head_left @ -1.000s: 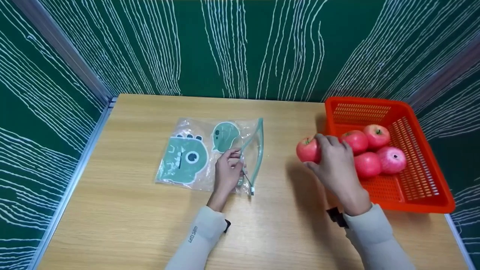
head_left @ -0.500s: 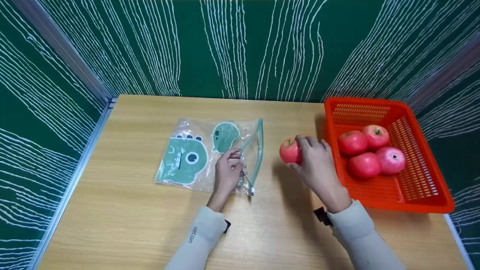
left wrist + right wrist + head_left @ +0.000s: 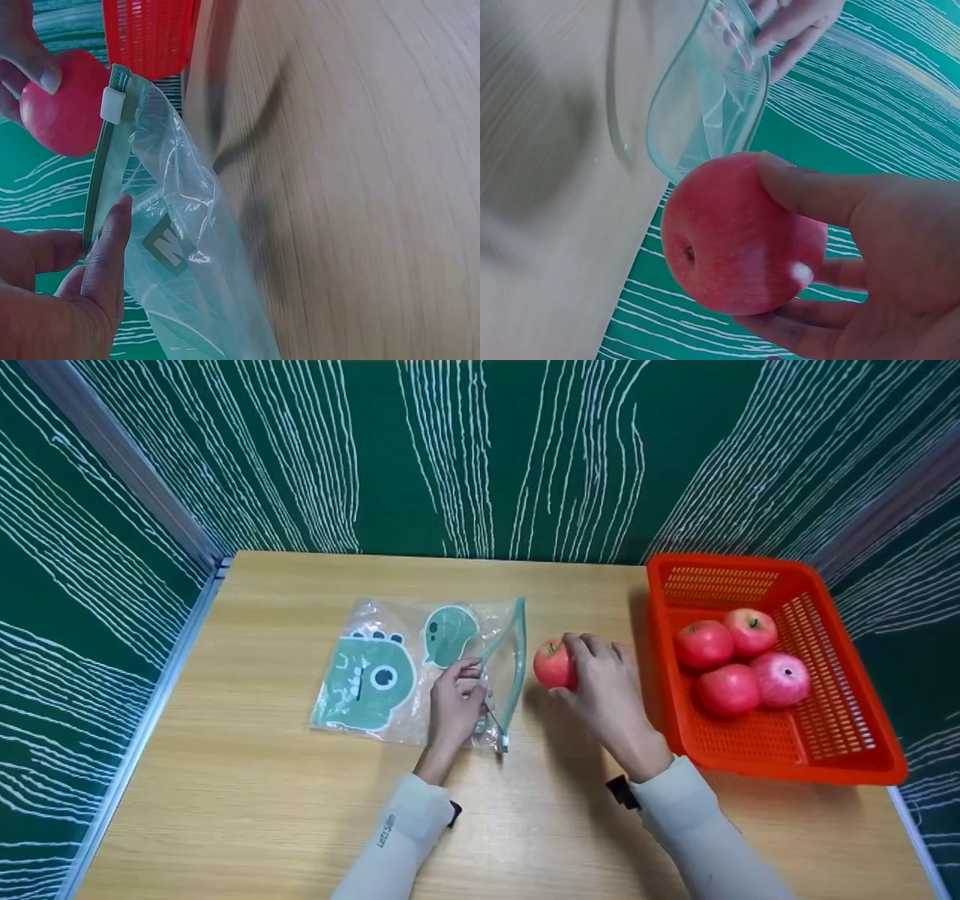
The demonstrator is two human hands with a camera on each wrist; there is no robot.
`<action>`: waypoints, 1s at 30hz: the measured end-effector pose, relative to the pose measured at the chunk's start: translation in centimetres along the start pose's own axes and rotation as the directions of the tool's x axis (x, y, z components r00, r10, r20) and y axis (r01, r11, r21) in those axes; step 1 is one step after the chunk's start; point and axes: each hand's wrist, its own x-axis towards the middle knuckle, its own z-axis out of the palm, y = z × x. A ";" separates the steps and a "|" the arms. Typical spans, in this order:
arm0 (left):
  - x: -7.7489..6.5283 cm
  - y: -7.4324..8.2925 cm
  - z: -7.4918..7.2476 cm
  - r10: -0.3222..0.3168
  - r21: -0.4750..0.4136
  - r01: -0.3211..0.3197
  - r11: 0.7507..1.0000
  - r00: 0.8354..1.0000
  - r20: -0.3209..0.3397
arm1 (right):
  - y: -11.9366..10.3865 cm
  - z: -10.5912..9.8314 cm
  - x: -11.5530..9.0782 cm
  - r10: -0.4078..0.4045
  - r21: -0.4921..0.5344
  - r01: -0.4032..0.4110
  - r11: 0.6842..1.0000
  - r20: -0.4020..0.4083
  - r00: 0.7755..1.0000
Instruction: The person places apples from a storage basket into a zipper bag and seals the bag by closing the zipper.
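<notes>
A clear zip bag (image 3: 401, 671) with green cartoon prints lies on the table, its green-edged mouth parted toward the right. My left hand (image 3: 455, 703) pinches the upper edge of that mouth between thumb and fingers, as the left wrist view also shows near the white slider (image 3: 112, 105). In my right hand (image 3: 611, 690) is a red apple (image 3: 555, 664), gripped by thumb and fingers and held above the table just right of the bag's mouth. The right wrist view shows the apple (image 3: 739, 236) in front of the bag opening (image 3: 705, 112), without going in.
At the right of the wooden table (image 3: 247, 802) stands an orange-red plastic basket (image 3: 780, 769). Inside it are several red and pink fruits, among them an apple (image 3: 729, 690) and a pinker striped one (image 3: 781, 680). Green walls (image 3: 510, 457) with white lines enclose the back and sides.
My right hand has carried the apple leftward, from beside the basket's left rim to near the bag's mouth. The left hand and bag have stayed in place.
</notes>
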 end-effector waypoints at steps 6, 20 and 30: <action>0.0 -0.1 0.0 -0.004 -0.001 0.004 1.000 1.000 -0.002 | -0.6 0.9 0.5 0.021 0.035 -0.023 0.999 0.046 0.999; -0.1 -0.3 0.1 0.071 -0.006 -0.071 0.997 0.997 -0.017 | -1.6 3.1 1.4 -0.025 -0.008 0.025 1.000 0.013 1.000; 0.1 0.0 0.1 0.020 0.012 -0.020 1.000 1.000 -0.012 | -1.8 4.4 2.0 -0.052 0.007 0.052 0.999 -0.008 0.999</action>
